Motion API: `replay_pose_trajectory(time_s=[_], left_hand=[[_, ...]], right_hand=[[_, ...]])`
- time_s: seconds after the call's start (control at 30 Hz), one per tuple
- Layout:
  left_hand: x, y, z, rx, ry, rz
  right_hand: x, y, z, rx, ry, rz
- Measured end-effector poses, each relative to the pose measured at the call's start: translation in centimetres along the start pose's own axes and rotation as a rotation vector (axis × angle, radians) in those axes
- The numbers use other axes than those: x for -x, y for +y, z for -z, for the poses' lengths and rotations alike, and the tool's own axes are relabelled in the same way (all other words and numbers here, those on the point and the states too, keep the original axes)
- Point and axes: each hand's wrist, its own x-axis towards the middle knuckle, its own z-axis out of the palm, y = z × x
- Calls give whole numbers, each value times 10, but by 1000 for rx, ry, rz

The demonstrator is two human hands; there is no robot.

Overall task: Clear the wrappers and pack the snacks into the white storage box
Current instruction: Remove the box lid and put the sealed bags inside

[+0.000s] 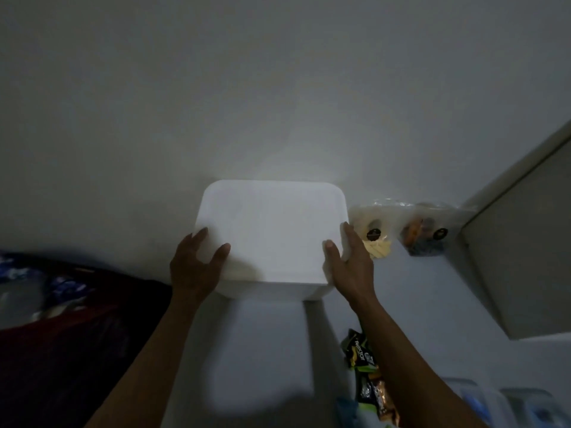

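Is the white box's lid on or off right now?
On: a flat white lid covers the box top, both hands gripping its side edges.

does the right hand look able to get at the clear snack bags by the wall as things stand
Probably yes. The right hand grips the white box's right edge, and the nearest clear bag lies just beyond its fingers with nothing between. It would have to release the box first.
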Motion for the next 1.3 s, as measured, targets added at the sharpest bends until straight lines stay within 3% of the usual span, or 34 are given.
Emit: replay_pose_trajectory(time_s=[0.47,0.63,0.83,1.07,1.3], left_hand=[[18,12,28,108,127,-66],[67,14,71,70,162,-181],[153,-24,122,182,123,-238],[232,-99,137,74,7,-73],[254,-166,89,-53,-161,85]], right_hand=[[19,-27,3,-40,97,37],[74,-46,18,-53,147,80],[180,-37,27,-66,174,82],[284,18,9,-33,114,-7],[308,91,-19,53,2,-143]])
